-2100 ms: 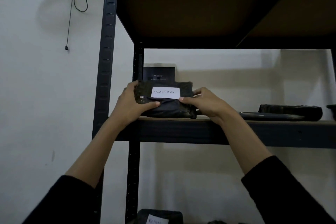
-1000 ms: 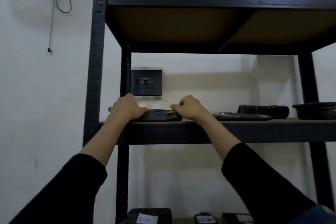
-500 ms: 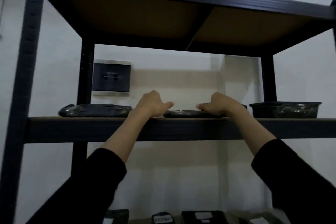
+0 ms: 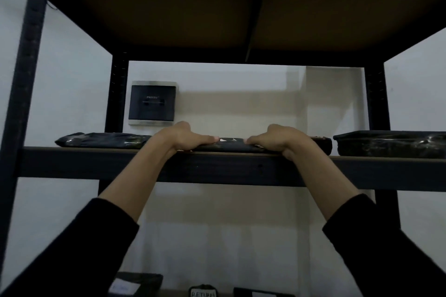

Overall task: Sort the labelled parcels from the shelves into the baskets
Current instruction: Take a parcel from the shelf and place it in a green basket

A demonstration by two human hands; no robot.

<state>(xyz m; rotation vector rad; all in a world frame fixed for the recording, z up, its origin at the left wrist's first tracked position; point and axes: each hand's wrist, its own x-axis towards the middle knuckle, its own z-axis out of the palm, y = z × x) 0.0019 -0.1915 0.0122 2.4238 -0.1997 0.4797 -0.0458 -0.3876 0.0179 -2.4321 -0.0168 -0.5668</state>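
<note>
The flat black plastic-wrapped parcel (image 4: 231, 146) lies on the middle board of the dark metal shelf (image 4: 217, 167), at mid-width, close to the front edge. The left hand (image 4: 183, 138) grips its left end and the right hand (image 4: 277, 140) its right end, with thumbs on top and fingers curled over it. Judging from the glossy, wrinkled film, the parcel is probably light, soft and slippery, and may sag between the hands. Hold both ends, support it from beneath, and keep the white patch (image 4: 226, 139), probably its label, readable.
</note>
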